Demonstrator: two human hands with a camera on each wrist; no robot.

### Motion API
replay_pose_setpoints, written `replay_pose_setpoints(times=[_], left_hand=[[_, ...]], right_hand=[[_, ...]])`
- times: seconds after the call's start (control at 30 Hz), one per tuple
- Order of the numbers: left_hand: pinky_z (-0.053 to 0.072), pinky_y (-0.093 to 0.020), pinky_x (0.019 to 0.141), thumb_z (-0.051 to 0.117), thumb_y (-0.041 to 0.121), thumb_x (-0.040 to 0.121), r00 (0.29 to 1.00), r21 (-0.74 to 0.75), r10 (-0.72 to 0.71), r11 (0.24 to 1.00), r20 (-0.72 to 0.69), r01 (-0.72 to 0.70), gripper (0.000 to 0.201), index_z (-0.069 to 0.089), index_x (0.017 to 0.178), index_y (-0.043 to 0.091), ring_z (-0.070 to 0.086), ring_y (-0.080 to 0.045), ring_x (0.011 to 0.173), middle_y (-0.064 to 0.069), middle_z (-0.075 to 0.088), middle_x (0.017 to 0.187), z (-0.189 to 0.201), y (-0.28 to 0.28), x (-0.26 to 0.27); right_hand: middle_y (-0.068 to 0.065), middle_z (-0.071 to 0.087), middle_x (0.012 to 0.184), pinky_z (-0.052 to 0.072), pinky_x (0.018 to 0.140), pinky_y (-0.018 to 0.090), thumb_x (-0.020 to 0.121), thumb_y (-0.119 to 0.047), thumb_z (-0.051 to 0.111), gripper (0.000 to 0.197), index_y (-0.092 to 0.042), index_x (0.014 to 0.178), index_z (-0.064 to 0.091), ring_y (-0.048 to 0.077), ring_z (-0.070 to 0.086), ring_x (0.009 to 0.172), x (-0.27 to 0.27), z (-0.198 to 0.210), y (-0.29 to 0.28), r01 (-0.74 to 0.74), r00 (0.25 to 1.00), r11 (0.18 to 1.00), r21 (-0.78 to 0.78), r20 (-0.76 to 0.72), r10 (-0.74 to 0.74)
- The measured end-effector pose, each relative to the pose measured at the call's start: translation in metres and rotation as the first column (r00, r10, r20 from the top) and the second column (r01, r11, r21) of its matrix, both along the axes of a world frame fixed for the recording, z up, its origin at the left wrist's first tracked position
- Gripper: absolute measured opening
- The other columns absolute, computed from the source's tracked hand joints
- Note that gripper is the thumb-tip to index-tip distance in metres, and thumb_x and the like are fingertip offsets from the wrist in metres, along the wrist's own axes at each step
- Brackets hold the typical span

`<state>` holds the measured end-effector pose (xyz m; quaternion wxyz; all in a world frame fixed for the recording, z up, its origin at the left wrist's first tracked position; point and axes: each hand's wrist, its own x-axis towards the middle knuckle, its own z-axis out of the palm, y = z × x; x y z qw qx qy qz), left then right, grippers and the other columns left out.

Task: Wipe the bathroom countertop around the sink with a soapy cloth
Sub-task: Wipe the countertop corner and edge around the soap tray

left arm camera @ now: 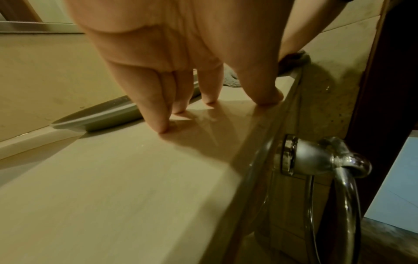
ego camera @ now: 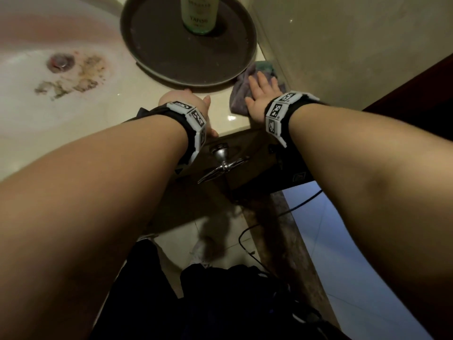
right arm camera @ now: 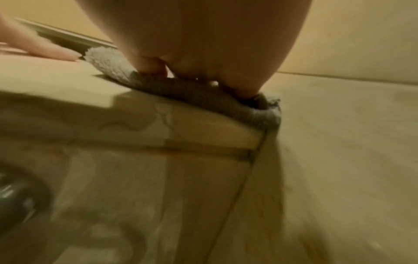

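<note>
Beige countertop (ego camera: 137, 104) glossy | sink (ego camera: 29, 69) stained | tiled wall (ego camera: 343, 45)

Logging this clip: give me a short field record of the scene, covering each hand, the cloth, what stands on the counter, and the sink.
right hand: flat on the grey cloth, fingers straight, pressing it onto the countertop by the wall corner
left hand: fingertips resting on the bare countertop, near the tray's rim
tray: round, dark, on the counter beside the sink
bottle: green, upright on the tray
sink: white basin, brown residue near the drain
towel ring: chrome, below the counter edge
</note>
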<state>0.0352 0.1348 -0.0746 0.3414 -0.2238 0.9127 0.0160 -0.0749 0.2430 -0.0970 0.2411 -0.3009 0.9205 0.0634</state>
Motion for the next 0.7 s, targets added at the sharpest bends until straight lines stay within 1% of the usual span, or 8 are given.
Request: replay_pose_setpoints(times=[0.1,0.27,0.37,0.43,0.5,0.6,0.7], left_hand=[[0.042,-0.043,0.101,0.053,0.067,0.080,1.000,-0.014,-0.015,1.000,-0.026,0.015,0.093,0.006,0.151,0.030,0.035,-0.033,0.138,-0.014,0.013,0.159,-0.005,-0.005,0.000],[0.044,-0.045,0.097,0.052,0.070,0.077,1.000,-0.012,-0.009,1.000,-0.023,0.009,0.093,0.008,0.151,0.032,0.038,-0.035,0.135,-0.012,0.012,0.159,-0.009,-0.005,0.000],[0.044,-0.045,0.097,0.052,0.070,0.077,1.000,-0.027,-0.014,1.000,-0.025,0.013,0.094,0.008,0.150,0.032,0.038,-0.035,0.136,-0.012,0.013,0.159,-0.010,-0.005,0.000],[0.043,-0.045,0.099,0.054,0.069,0.077,0.999,-0.046,-0.036,0.998,-0.022,0.035,0.096,0.003,0.151,0.032,0.035,-0.033,0.138,-0.012,0.010,0.159,-0.009,-0.003,0.000],[0.042,-0.047,0.100,0.052,0.068,0.080,0.999,-0.055,-0.040,0.998,-0.018,0.039,0.096,0.000,0.151,0.032,0.033,-0.034,0.139,-0.011,0.005,0.160,-0.008,-0.002,0.002],[0.040,-0.048,0.101,0.047,0.067,0.083,0.999,-0.046,-0.041,0.998,-0.031,0.040,0.090,0.002,0.151,0.031,0.032,-0.036,0.138,-0.011,0.006,0.160,-0.006,-0.001,0.005],[0.038,-0.049,0.103,0.046,0.067,0.084,0.998,-0.052,-0.048,0.998,-0.040,0.046,0.087,0.003,0.151,0.031,0.031,-0.036,0.139,-0.011,0.005,0.160,-0.007,-0.003,0.006]], right_hand=[[0.002,-0.008,0.161,-0.002,0.119,0.041,0.102,-0.032,0.024,0.058,-0.017,0.152,0.001,0.033,-0.008,0.147,-0.005,0.000,-0.013,0.001,1.000,1.000,0.004,-0.009,-0.001],[0.002,-0.006,0.161,-0.002,0.119,0.040,0.102,-0.033,0.024,0.057,-0.017,0.152,0.001,0.033,-0.007,0.147,-0.004,-0.001,-0.012,-0.003,1.000,1.000,-0.004,-0.030,0.003],[0.001,-0.008,0.161,-0.003,0.119,0.040,0.102,-0.034,0.023,0.058,-0.019,0.152,-0.001,0.032,-0.008,0.147,0.006,-0.004,-0.004,0.009,0.999,1.000,-0.015,-0.042,-0.010],[-0.001,-0.008,0.161,-0.005,0.119,0.039,0.102,-0.034,0.023,0.058,-0.020,0.152,-0.001,0.031,-0.009,0.147,0.015,-0.005,0.007,0.022,0.999,0.999,-0.023,-0.035,-0.023],[-0.002,-0.009,0.161,-0.006,0.119,0.039,0.101,-0.034,0.024,0.058,-0.022,0.152,-0.002,0.030,-0.009,0.148,0.023,-0.007,0.017,0.029,0.999,0.999,-0.031,-0.035,-0.030],[-0.003,-0.010,0.160,-0.007,0.119,0.040,0.101,-0.036,0.023,0.059,-0.023,0.152,-0.004,0.030,-0.009,0.148,0.036,-0.009,0.027,0.022,0.999,1.000,0.002,-0.049,-0.021],[-0.003,-0.011,0.160,-0.005,0.119,0.039,0.101,-0.037,0.023,0.060,-0.023,0.152,-0.005,0.031,-0.011,0.147,0.049,-0.009,0.029,0.031,0.999,0.999,0.007,-0.029,-0.031]])
